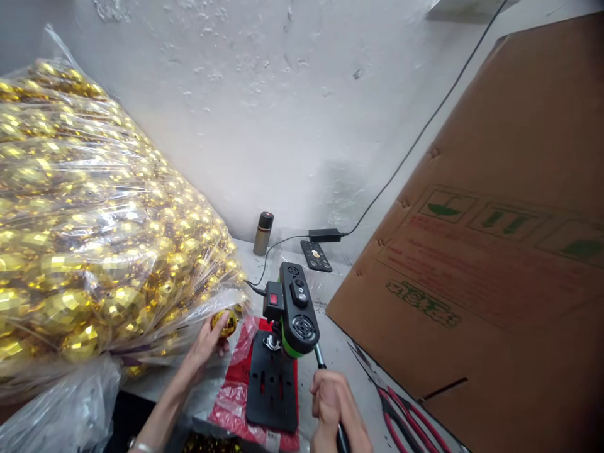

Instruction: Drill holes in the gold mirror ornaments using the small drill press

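In the head view, the left hand (206,343) has its thumb and fingers closed around a gold mirrored ball (226,324), just beside the big clear bag of gold balls (117,220) that covers the left side of the table (337,346). The right hand (337,402) is wrapped round the lever (320,355) of a black device (302,314) near the middle of the near edge. The device's base plate (272,402) lies on red plastic (236,402), with no ball on it; the held ball is to its left, apart from it. As far as this shows, one ball is out in hand and a great many remain bagged, while more gold material (207,442) shows below the near edge; whether any of it is finished, I cannot tell. Red-handled scissors (410,415) lie toward the near right corner, beside a carton (472,251); a bottle (263,234) and a phone (316,256) sit by the far edge
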Tool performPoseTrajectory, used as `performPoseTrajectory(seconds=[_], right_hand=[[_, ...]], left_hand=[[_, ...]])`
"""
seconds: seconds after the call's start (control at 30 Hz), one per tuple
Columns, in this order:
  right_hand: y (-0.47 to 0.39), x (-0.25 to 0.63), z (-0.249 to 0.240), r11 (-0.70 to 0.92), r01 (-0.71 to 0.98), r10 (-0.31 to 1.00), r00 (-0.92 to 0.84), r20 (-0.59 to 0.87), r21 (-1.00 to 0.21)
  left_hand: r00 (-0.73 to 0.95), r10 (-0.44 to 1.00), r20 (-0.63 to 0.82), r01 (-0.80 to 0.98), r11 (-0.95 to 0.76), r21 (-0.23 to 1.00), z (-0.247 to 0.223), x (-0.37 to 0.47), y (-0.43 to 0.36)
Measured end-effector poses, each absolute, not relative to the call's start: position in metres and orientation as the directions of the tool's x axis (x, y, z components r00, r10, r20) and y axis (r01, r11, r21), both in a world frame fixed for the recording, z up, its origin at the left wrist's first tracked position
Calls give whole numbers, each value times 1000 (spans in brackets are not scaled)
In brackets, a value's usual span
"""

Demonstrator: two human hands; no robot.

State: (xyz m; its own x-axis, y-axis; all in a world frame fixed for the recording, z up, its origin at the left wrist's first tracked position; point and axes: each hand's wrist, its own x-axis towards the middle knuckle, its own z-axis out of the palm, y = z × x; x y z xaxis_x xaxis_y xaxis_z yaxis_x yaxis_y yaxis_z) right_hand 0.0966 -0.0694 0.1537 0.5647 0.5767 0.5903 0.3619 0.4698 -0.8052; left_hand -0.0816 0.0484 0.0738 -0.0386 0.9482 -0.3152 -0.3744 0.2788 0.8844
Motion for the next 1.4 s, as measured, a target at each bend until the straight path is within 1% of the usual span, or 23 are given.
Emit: performPoseTrajectory(seconds=[0.1,0.13,0.17,0.23,0.33,0.43,0.5,0.6,0.73,0.83,0.93,1.07,1.13,1.23,1.33,1.4], right_hand=[[-65,110,152,578,455,540,410,736,-677],[-65,114,151,601,473,533,365,764,-645],[-65,117,150,613,484,530,335,779,-625],[-66,120,150,608,491,538,325,778,-625],[-67,119,152,601,490,547,323,772,-631],[-67,117,153,604,492,549,314,775,-627],[-67,117,153,602,496,551,310,775,-626],[-68,118,152,592,505,557,306,772,-628],[-70,118,151,589,518,557,296,776,-620],[-71,119,151,586,520,561,294,774,-622],[-72,119,152,589,521,563,284,776,-618],[-73,120,157,586,533,566,271,779,-611],[-73,120,157,587,533,563,272,781,-609],[-74,121,152,584,513,581,278,765,-629],[-76,119,146,550,469,616,332,715,-691],[-77,116,144,543,441,617,368,696,-715]], left_hand=[[0,926,-377,-438,339,832,65,-73,17],[20,923,-385,-462,350,815,61,-71,9],[43,924,-381,-474,354,806,56,-69,3],[100,926,-365,-449,369,814,45,-65,-3],[159,932,-325,-285,358,889,26,-56,-6],[164,970,-181,-47,191,980,16,-45,-6],[187,979,-78,93,61,994,15,-37,-7],[207,978,4,267,-60,962,21,-27,-8],[252,966,60,427,-166,889,32,-17,-9],[291,954,73,532,-224,816,40,-13,-11],[312,949,50,624,-244,742,47,-12,-13],[338,941,27,693,-268,669,55,-10,-11],[334,942,28,707,-270,654,56,-8,-8],[329,939,101,678,-309,666,52,-2,-3],[305,933,192,629,-349,695,43,4,-1],[286,935,209,608,-345,715,36,6,-1]])
